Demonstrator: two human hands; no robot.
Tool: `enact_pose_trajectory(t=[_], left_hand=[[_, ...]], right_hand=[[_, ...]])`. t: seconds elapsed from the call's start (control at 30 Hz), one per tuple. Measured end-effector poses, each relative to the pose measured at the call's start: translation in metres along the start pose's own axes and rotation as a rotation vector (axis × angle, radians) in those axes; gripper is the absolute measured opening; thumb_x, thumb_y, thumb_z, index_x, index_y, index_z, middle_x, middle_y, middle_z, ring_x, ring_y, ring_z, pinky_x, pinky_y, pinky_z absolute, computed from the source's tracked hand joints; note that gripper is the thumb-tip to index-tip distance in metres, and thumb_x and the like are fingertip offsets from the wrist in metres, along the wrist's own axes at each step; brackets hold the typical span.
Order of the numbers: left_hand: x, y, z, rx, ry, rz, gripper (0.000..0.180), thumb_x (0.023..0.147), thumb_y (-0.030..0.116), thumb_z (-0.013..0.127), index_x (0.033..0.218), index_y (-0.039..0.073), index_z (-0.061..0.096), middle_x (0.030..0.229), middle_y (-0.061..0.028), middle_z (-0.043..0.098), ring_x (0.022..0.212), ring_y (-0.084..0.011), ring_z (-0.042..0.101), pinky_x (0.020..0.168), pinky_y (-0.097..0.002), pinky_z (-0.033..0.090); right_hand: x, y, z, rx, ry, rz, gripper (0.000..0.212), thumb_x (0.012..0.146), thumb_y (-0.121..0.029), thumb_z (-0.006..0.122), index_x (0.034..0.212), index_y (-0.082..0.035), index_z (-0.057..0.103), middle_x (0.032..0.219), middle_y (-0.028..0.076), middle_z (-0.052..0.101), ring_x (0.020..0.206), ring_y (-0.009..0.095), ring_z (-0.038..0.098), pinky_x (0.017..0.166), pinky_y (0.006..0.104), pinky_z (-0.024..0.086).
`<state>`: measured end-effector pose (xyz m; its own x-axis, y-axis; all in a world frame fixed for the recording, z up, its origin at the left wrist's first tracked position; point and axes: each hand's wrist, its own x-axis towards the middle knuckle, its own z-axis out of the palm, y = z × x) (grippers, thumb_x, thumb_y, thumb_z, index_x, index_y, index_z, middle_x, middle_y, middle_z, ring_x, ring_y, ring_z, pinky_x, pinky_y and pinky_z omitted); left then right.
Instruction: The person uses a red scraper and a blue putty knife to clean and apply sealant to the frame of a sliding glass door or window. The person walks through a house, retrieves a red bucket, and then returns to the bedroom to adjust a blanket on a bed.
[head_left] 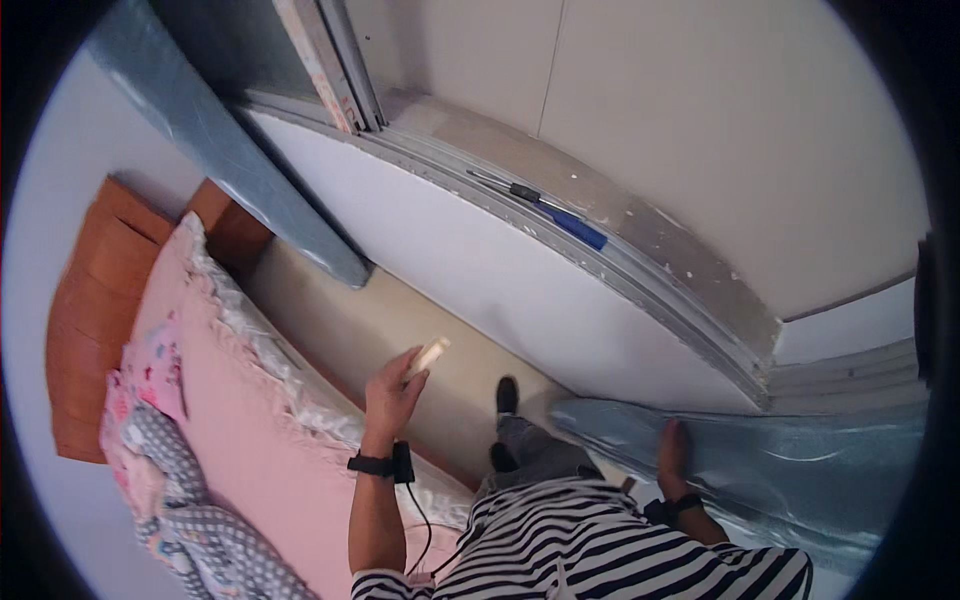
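Over the floor strip beside the bed, my left hand (392,392) pinches a small, pale cream, oblong piece (428,356); its exact kind is not plain. My right hand (675,452) is at the right, against the blue-grey curtain (770,450). Its fingers look stretched out and hold nothing visible, though they are slightly blurred. On the window track ahead lies a screwdriver with a blue handle (583,231). Beside it rests a thin tool with a black grip (522,191) and a metal shaft.
A bed with a pink sheet (235,375) and wooden headboard (95,310) stands on the left. Another blue-grey curtain (235,165) hangs at the upper left. The window track (660,277) tops a low white wall (460,250). A cable (427,520) runs from my left wrist.
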<state>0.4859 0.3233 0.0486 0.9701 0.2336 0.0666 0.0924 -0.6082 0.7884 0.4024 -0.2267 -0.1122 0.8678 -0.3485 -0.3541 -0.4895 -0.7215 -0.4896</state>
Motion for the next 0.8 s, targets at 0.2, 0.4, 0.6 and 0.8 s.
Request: enact_pose_trajectory(t=[0.2, 0.4, 0.6, 0.8], left_hand=[[0.093, 0.054, -0.07, 0.227, -0.004, 0.211, 0.031, 0.075, 0.008, 0.065, 0.106, 0.01, 0.062, 0.078, -0.0118, 0.06, 0.06, -0.0231, 0.059, 0.055, -0.0298, 0.047], [0.213, 0.098, -0.117, 0.465, -0.015, 0.462, 0.03, 0.076, 0.012, 0.063, 0.106, 0.013, 0.062, 0.069, -0.0096, 0.055, 0.057, -0.0253, 0.056, 0.052, -0.0333, 0.045], [0.295, 0.116, -0.128, 0.665, -0.25, 0.632, 0.03, 0.075, 0.008, 0.062, 0.104, 0.012, 0.063, 0.075, -0.012, 0.059, 0.066, -0.0298, 0.058, 0.057, -0.0354, 0.046], [0.339, 0.124, -0.111, 0.858, -0.417, 0.913, 0.024, 0.072, 0.008, 0.061, 0.095, 0.015, 0.062, 0.066, -0.0093, 0.053, 0.062, -0.0292, 0.057, 0.056, -0.0385, 0.045]], right_hand=[[-0.007, -0.075, 0.005, 0.933, 0.119, 0.335, 0.048, 0.094, -0.039, 0.036, 0.133, -0.011, 0.034, 0.127, 0.005, 0.044, 0.113, 0.019, 0.042, 0.093, 0.0368, 0.031], [-0.02, -0.035, 0.008, 0.479, 0.313, 0.183, 0.043, 0.093, -0.025, 0.041, 0.127, 0.0, 0.04, 0.131, 0.011, 0.041, 0.119, 0.025, 0.039, 0.101, 0.034, 0.027], [-0.072, -0.178, -0.036, 0.154, -0.189, 0.256, 0.035, 0.086, -0.024, 0.053, 0.108, 0.004, 0.055, 0.106, 0.019, 0.058, 0.101, 0.026, 0.055, 0.085, 0.0337, 0.043], [-0.074, -0.333, -0.076, 0.148, -0.166, 0.01, 0.029, 0.081, -0.022, 0.06, 0.097, 0.002, 0.062, 0.081, 0.013, 0.066, 0.074, 0.023, 0.063, 0.072, 0.031, 0.047]])
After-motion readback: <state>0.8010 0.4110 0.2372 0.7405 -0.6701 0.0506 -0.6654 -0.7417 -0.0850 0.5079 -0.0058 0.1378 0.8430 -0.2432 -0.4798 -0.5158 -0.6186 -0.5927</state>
